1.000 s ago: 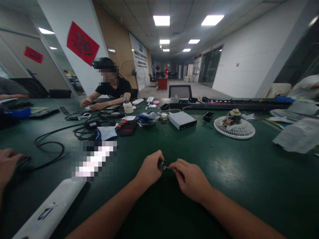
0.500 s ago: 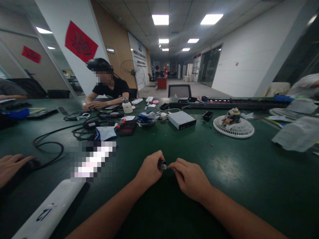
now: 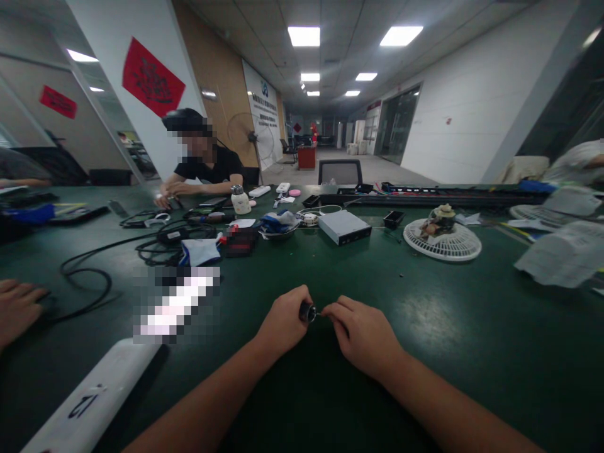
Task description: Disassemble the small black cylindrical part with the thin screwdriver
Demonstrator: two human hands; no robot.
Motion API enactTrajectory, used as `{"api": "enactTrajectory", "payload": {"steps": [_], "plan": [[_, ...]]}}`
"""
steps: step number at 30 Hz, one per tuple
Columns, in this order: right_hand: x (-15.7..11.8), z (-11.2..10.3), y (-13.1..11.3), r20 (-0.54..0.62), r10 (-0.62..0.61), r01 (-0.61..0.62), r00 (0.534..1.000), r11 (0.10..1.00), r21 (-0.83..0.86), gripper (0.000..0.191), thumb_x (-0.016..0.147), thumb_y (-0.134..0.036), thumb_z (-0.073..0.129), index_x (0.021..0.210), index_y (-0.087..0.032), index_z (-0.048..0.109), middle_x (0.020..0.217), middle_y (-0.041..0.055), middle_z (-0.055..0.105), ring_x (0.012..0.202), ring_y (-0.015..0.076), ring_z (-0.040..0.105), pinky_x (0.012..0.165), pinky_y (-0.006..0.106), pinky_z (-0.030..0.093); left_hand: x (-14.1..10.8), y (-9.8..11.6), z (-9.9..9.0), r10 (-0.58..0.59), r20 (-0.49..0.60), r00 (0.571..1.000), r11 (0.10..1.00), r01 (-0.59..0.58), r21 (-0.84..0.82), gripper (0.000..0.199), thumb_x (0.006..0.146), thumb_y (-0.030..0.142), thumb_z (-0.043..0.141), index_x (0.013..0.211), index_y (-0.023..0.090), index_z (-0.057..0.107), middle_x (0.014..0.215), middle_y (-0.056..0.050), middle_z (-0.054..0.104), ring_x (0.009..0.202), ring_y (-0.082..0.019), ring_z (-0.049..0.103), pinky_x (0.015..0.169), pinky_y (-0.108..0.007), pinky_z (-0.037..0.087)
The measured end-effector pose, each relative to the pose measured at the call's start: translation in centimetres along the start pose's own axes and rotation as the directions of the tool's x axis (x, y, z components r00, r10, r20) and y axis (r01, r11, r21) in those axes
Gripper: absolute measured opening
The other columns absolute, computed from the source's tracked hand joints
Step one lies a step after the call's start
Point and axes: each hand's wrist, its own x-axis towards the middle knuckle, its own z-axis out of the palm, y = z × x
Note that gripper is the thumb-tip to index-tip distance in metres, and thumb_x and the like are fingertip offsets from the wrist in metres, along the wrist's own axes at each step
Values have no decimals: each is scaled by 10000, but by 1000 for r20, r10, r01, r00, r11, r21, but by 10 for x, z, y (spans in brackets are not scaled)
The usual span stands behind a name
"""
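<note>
Two hands are held close together above the dark green table, near its front edge, and fine work at the open end of a small dark cylinder is judged to be the step in hand. The cylinder is gripped in the left hand, fingers wrapped around it, with its round open end, where bright metal is shown, turned toward the right hand. Between the pinched fingertips of the right hand and that opening, a thin silvery piece can be made out; it appears to be held at its outer end, but is too small to be identified, and whether it is fixed inside cannot be told. For the next move, a firm hold on the cylinder and a light, well-aligned pinch would seem to be called for, since a slender piece could easily be bent or let slip. Farther off, a grey metal box and a white fan grille are left untouched, well apart from both hands.
</note>
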Motion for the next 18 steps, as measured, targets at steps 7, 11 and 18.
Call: {"api": "enactTrajectory", "payload": {"steps": [7, 11, 18], "plan": [[1, 0, -5, 10, -74, 74, 997, 994, -82, 295, 918, -102, 516, 1151, -231, 644, 1005, 53, 648, 911, 202, 609, 749, 312, 459, -1, -2, 1, 25, 6, 1000, 1000, -25, 16, 203, 742, 17, 553, 807, 208, 529, 808, 11, 601, 733, -156, 564, 628, -271, 368], [1, 2, -3, 54, -127, 131, 991, 987, -89, 270, 927, -141, 538, 1161, -237, 633, 981, 49, 636, 887, 203, 595, 747, 321, 442, -1, -1, 1, 12, -8, 1000, 1000, -12, 15, 192, 750, 27, 556, 803, 210, 529, 813, 10, 608, 742, -159, 570, 635, -272, 372], [2, 1, 5, 53, -122, 128, 991, 984, -128, 258, 942, -170, 533, 1165, -246, 637, 951, 47, 628, 865, 200, 589, 725, 321, 422, -1, 0, 0, 2, -20, 1000, 1000, -2, 13, 222, 725, 1, 555, 805, 206, 530, 821, 7, 618, 750, -157, 579, 646, -271, 384]]}}
